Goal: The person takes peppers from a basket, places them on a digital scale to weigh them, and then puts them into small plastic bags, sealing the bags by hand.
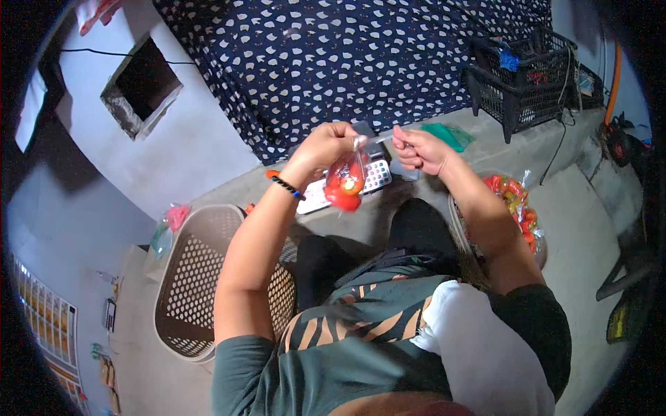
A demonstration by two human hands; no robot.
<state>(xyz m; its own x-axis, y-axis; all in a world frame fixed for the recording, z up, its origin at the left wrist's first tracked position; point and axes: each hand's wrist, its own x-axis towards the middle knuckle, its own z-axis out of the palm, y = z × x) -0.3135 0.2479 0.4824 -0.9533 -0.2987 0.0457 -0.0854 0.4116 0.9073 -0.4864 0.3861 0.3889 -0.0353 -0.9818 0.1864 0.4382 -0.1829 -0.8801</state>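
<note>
My left hand (329, 143) grips the gathered neck of a clear plastic bag (346, 179) holding red and orange peppers. The bag hangs below my fingers, in front of a white keypad panel (378, 176) that looks like part of a digital scale. From the bag's neck a thin clear plastic strip (382, 138) stretches across to my right hand (422, 151), whose fingers are closed on its end. Whether that strip is the bag's own top or a separate tie, I cannot tell.
A beige perforated plastic basket (190, 270) stands at left. Bagged peppers (520, 208) fill a container at right, beside my right forearm. Green plastic (448, 136) lies on the concrete ledge (546, 143), near a black plastic crate (512, 99). A patterned dark curtain (333, 62) hangs behind.
</note>
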